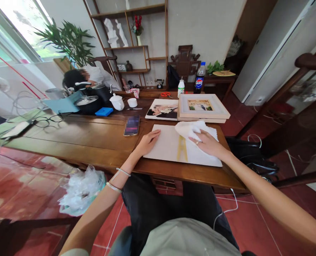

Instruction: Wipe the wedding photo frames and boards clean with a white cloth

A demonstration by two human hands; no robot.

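A white rectangular board lies flat near the front edge of the wooden table, with a yellow A-shaped piece at its middle. My left hand rests on the board's left edge, fingers stretched out and nothing in them. In my right hand is a bunched white cloth, pressed on the upper right of the board. Part of the board is hidden under the cloth and that hand. Behind the board lie a photo print and a framed photo on a stack.
A phone lies left of the board. Farther back are orange-handled scissors, a white bottle, a cola bottle, a white teapot and a blue box. Another person leans at the table's far left.
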